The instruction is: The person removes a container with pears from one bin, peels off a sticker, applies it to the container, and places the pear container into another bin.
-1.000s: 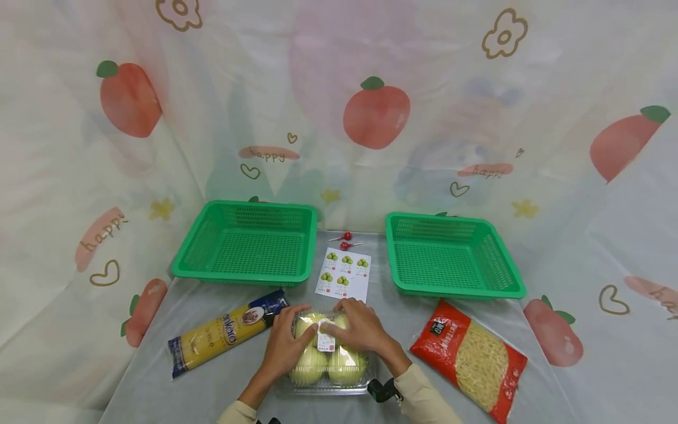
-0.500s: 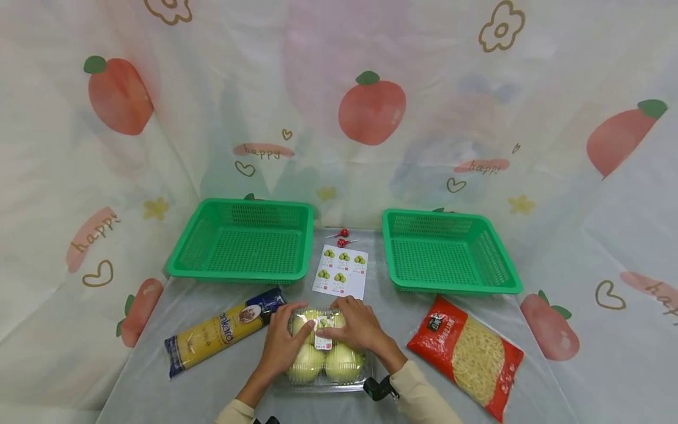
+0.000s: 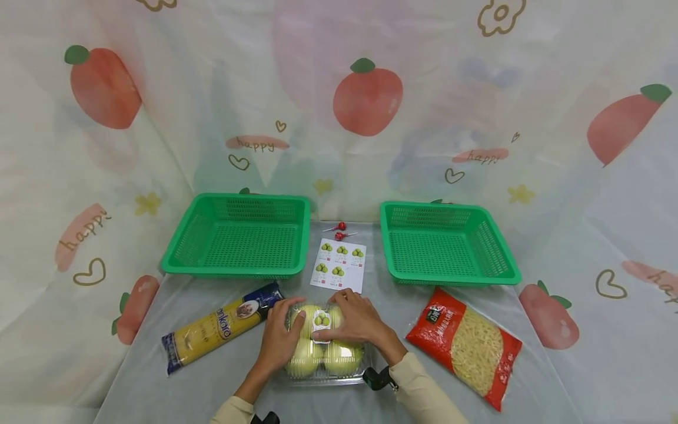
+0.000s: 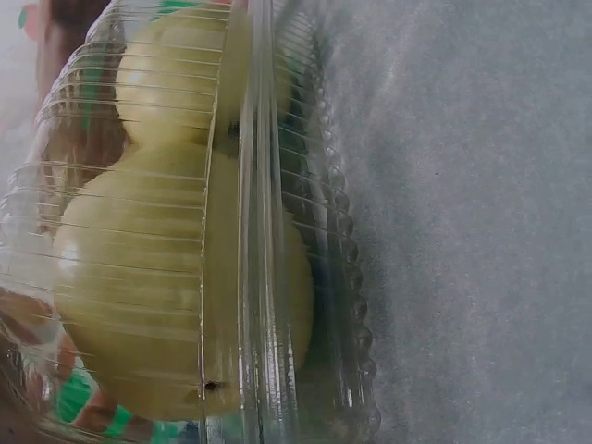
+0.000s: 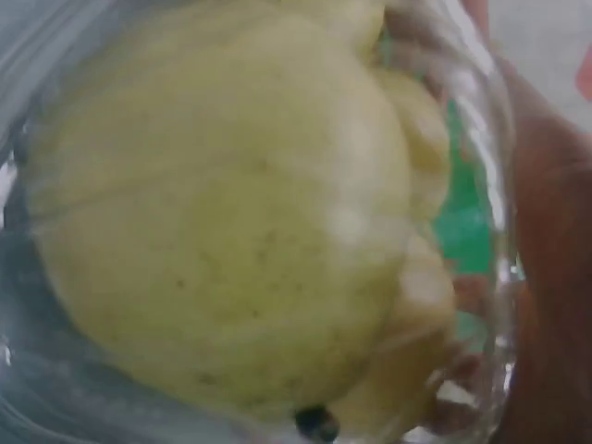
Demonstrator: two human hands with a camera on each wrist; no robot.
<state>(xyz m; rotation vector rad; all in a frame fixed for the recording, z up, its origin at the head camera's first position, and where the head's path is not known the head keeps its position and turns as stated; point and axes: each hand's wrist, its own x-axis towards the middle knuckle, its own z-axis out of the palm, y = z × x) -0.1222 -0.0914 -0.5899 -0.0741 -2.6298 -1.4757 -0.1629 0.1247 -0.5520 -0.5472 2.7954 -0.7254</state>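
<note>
Clear clamshell box [image 3: 324,359] of pale yellow fruit, white sticker [image 3: 321,321] on its lid.
Left hand [image 3: 281,338] and right hand [image 3: 356,321] lie spread, pressing the lid; the spaghetti pack [image 3: 219,333] reads "ankara".

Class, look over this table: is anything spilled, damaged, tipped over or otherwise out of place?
Nothing stands out. Both hands, left hand and right hand, rest on the closed clear box of yellow-green fruit, which sits flat. The spaghetti packet and the red pasta bag lie sealed, at angles, nothing spilled.
</note>
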